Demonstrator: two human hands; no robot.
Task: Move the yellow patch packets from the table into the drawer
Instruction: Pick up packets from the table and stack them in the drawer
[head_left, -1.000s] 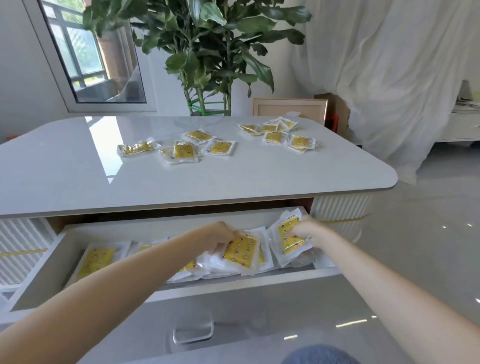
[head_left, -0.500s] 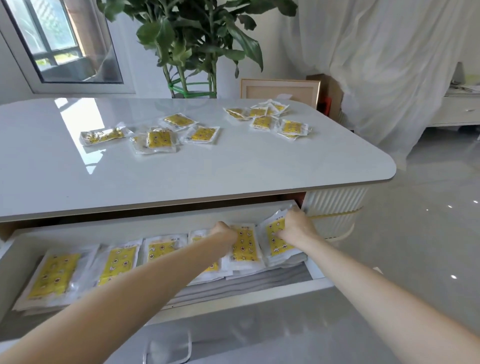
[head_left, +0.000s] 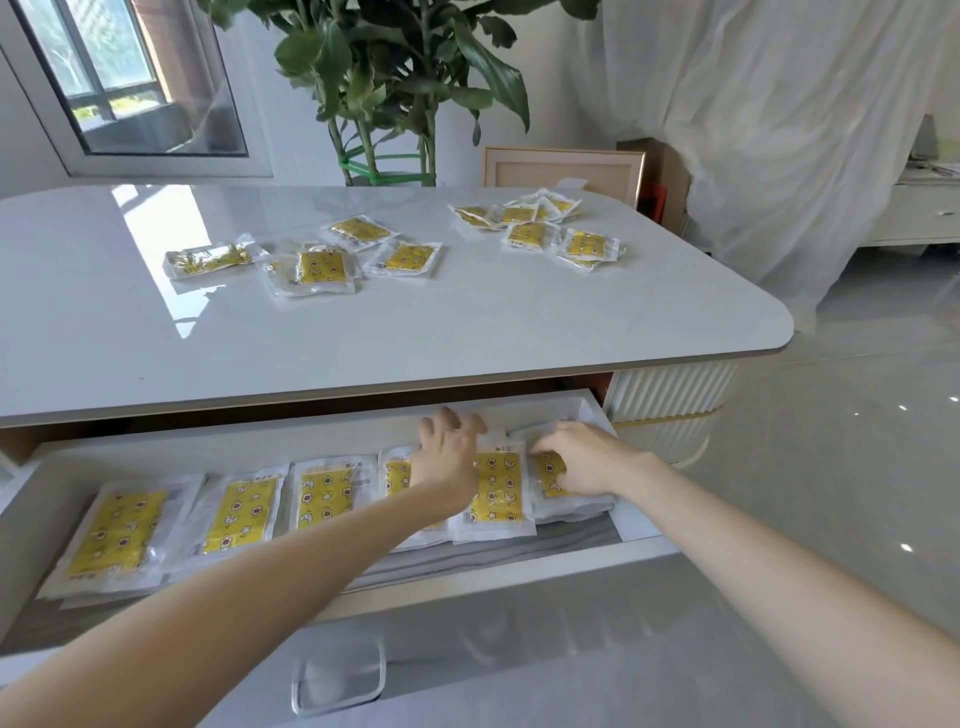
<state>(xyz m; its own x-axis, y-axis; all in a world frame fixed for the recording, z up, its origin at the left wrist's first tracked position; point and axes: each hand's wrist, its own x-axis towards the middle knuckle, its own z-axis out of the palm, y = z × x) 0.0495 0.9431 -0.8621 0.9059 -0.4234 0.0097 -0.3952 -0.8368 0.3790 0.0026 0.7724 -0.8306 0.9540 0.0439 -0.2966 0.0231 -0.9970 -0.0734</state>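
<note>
Across the middle of the scene a white table (head_left: 467, 338) was seen, and under its near edge a wide drawer (head_left: 208, 449) was pulled open. Along the drawer a row of yellow packets (head_left: 322, 493) was laid side by side, each with its long axis running near to far. On the tabletop two loose groups were not yet moved: a left cluster (head_left: 317, 265) toward the far middle and a right cluster (head_left: 540, 228) by the far right corner. Their packets were turned at mixed angles and some overlapped.

Both hands were held inside the right end of the drawer. The left hand (head_left: 447, 460) was laid on a packet in the row, its fingers (head_left: 457, 421) loosely spread over that packet's far edge, with nothing gripped. The right hand (head_left: 584, 460) was set on the end packet (head_left: 550, 475) at the right of the row, its fingers (head_left: 545, 448) bent and bunched on the wrapper. Whether it was pinched or only pressed down could not be told.

The task was judged partly done. For the next fetch, the table packets lay beyond and above both hands, past the table's near edge. The right cluster lay almost straight beyond the right hand, and the left cluster lay beyond and to the left of the left hand. Each hand was thus judged nearer to the cluster on its own side.
</note>
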